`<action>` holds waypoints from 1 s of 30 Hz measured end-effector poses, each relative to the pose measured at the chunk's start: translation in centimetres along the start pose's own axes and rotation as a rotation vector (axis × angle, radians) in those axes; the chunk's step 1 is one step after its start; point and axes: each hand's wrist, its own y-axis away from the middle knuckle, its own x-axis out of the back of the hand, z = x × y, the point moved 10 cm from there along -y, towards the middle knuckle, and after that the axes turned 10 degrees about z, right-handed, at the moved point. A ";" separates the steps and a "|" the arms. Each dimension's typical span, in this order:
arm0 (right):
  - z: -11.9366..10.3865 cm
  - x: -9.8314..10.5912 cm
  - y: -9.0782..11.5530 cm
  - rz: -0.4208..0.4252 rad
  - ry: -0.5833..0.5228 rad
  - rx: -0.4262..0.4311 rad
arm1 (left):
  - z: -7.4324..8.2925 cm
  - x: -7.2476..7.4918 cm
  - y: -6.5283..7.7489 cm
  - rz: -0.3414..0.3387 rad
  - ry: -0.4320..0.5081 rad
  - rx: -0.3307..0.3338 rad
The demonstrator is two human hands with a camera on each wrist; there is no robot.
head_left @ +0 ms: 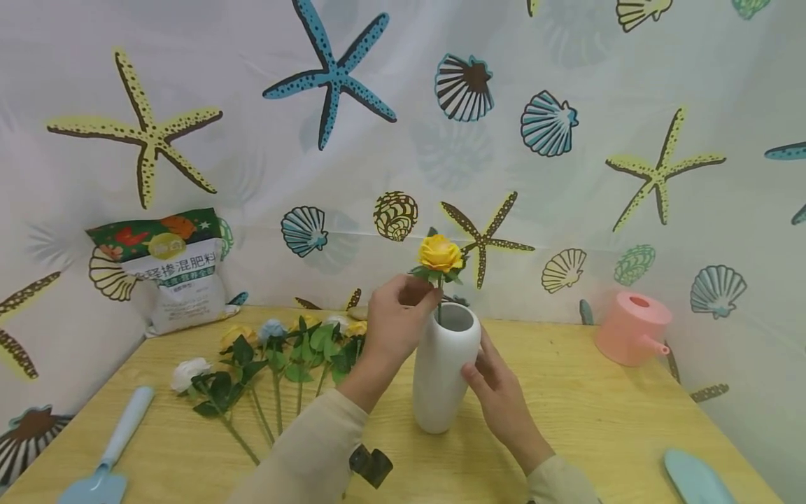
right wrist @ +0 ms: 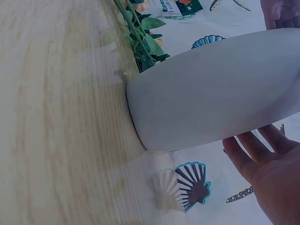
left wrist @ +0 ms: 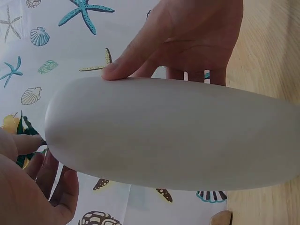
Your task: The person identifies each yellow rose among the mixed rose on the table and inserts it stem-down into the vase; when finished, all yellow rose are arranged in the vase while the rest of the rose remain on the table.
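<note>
A white vase (head_left: 443,378) stands upright near the middle of the table. My left hand (head_left: 397,315) pinches the green stem of a yellow rose (head_left: 439,253) at the vase's mouth, the bloom upright above the rim. The left wrist view shows those fingertips (left wrist: 40,140) close against the rim, with the rose partly hidden behind them. My right hand (head_left: 497,392) holds the vase on its right side, thumb to the front and fingers round the back. In the right wrist view, several of its fingers (right wrist: 241,157) lie along the vase wall.
Several artificial flowers, white (head_left: 191,374), blue and yellow, lie left of the vase. A fertilizer bag (head_left: 189,280) stands behind them. A light blue hand trowel (head_left: 119,434) lies front left, a pink watering can (head_left: 632,329) back right, and a pale blue object (head_left: 695,479) front right.
</note>
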 end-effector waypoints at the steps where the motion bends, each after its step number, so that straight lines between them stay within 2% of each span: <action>1: 0.0 0.0 0.0 0.001 0.004 -0.002 | -0.2 -0.1 0.0 0.006 0.004 0.006; 7: 0.0 -0.3 -0.3 -0.001 0.013 -0.020 | -0.8 -0.2 0.0 0.018 0.013 0.039; 13: -0.3 -0.4 -0.1 -0.013 0.002 -0.009 | -1.0 0.4 0.1 0.013 0.046 -0.003; 16: -0.4 -0.5 0.0 -0.014 0.000 -0.013 | -1.7 0.9 0.0 -0.004 0.085 0.001; 22: 0.0 -0.4 0.3 -0.014 0.015 -0.054 | -4.7 3.0 -0.3 -0.024 0.125 0.072; 25: 0.3 -0.3 0.3 -0.005 0.020 -0.065 | -6.7 4.3 -0.3 -0.025 0.111 0.144; 27: 0.3 -0.2 0.2 -0.007 0.013 -0.064 | -8.4 5.1 0.0 -0.033 0.091 0.211; 30: 0.4 -0.2 0.1 -0.010 0.006 -0.063 | -10.9 5.9 0.8 -0.077 -0.001 0.295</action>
